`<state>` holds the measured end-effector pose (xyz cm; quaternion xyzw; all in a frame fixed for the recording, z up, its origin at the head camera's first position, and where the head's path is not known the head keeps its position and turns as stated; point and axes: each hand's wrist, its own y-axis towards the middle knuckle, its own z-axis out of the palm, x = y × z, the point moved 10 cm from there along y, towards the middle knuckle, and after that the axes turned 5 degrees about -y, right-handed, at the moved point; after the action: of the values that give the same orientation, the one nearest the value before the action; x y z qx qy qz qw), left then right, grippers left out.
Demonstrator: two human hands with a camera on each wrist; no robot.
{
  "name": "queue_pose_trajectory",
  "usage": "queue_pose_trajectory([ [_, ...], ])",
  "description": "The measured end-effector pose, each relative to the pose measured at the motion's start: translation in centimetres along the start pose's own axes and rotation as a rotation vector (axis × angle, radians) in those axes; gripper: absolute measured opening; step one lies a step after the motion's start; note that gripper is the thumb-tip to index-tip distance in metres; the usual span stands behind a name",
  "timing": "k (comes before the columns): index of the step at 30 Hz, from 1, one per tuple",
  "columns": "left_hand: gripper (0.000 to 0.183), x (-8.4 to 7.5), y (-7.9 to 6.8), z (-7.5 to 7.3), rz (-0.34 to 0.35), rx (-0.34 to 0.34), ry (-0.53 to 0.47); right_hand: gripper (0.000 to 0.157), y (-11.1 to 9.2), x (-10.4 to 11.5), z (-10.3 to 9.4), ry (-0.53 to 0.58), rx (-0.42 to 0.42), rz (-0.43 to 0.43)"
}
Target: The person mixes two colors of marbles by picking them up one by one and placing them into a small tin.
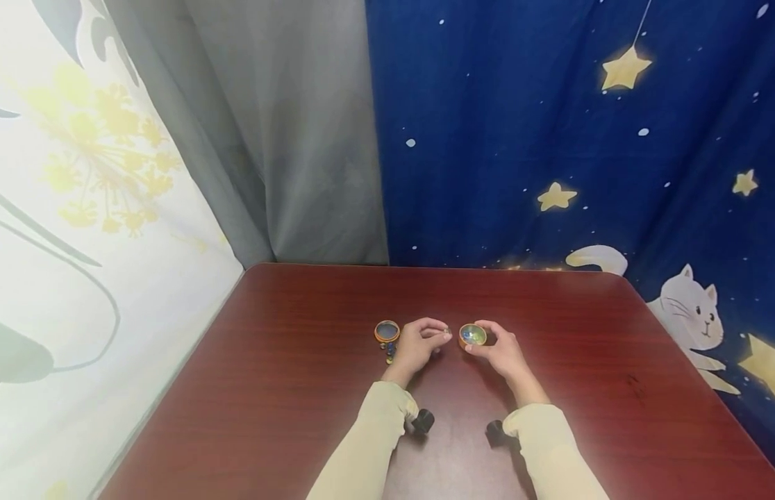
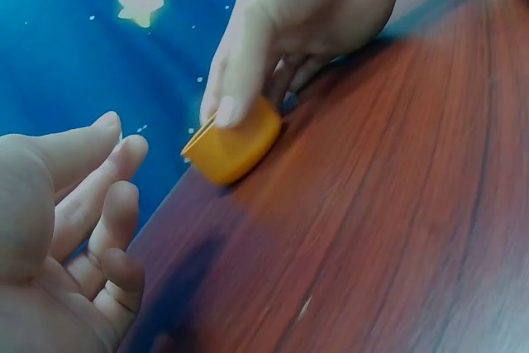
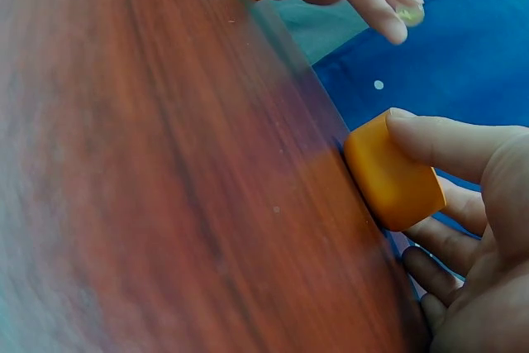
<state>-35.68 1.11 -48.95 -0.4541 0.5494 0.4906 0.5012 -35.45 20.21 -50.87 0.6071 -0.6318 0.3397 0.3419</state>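
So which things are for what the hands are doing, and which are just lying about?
For the job:
left hand, pinching a small piece
right hand, holding the orange cup
probably the loose pieces and orange-rimmed round thing on the table

Just around:
blue starry curtain
grey curtain

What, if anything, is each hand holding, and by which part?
The right hand holds the orange cup by its outer wall. The left hand pinches a small yellowish piece; which part is too small to tell.
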Motion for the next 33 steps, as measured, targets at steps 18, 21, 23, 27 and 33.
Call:
queue_pose_trajectory([
  [18, 0.014, 0.1, 0.6, 2.7, 0.013, -0.051, 0.151, 0.059, 0.0, 0.5, -0.1, 0.049, 0.003, -0.036],
  [21, 0.014, 0.1, 0.5, 2.8, 0.017, -0.059, 0.177, 0.058, 0.0, 0.6, -0.1, 0.052, 0.001, -0.040],
  [23, 0.014, 0.3, 0.6, 2.8, 0.018, -0.073, 0.198, 0.058, 0.0, 0.6, -0.1, 0.050, 0.004, -0.043],
  [27, 0.014, 0.6, 0.7, 2.7, 0.020, -0.095, 0.253, 0.057, 0.0, 0.6, -0.1, 0.050, 0.003, -0.036],
  [33, 0.014, 0.6, 0.7, 2.8, 0.028, -0.103, 0.319, 0.059, -0.1, 0.1, -0.1, 0.040, 0.007, -0.013],
])
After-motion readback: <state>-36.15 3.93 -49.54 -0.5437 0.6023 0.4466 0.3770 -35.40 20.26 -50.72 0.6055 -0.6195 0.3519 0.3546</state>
